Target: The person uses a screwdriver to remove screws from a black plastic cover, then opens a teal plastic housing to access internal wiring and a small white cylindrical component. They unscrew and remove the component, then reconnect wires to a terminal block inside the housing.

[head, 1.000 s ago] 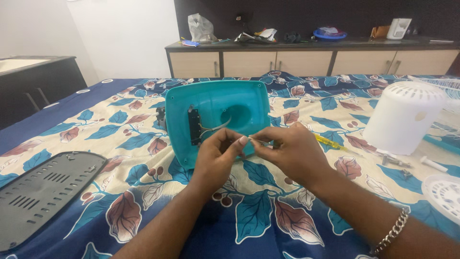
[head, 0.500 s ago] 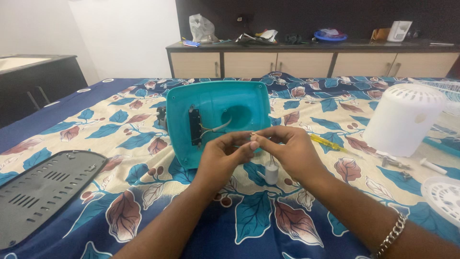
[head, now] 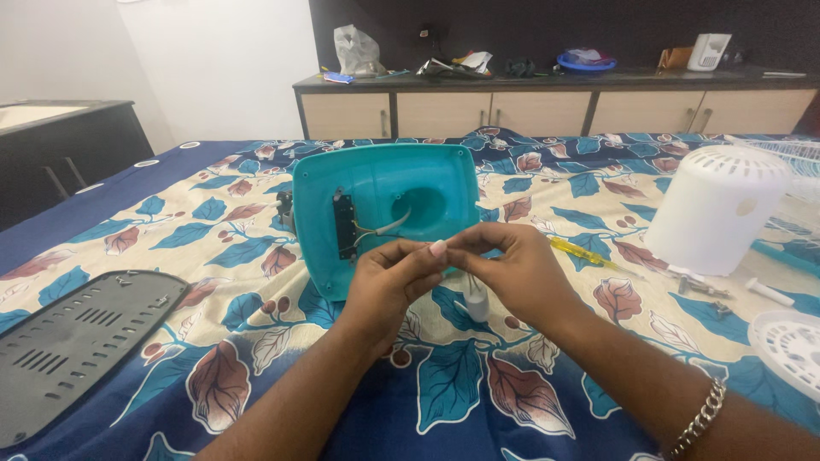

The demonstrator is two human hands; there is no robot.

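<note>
- Teal plastic housing [head: 384,213] at my twelve o'clock.
- Bedsheet [head: 213,256]: cream, with blue and maroon leaves.
- White vented cover [head: 716,209] at two o'clock.
- Dark grey slotted panel [head: 77,341] at nine o'clock.

There is only one view, taken from a camera on the person's head, so no second view shares any of the scene. It looks forward and somewhat down along both forearms, which enter from the bottom edge and meet near the middle of the frame. The left hand [head: 389,286] and right hand [head: 512,273] sit close to the lens and fill the centre. Just beyond them the upright teal housing [head: 384,213] faces the camera. The floral cloth [head: 213,230] spreads out to both sides, and the view carries on well past it to the far sideboard [head: 555,107] and the white wall [head: 213,68] at the top.
</note>
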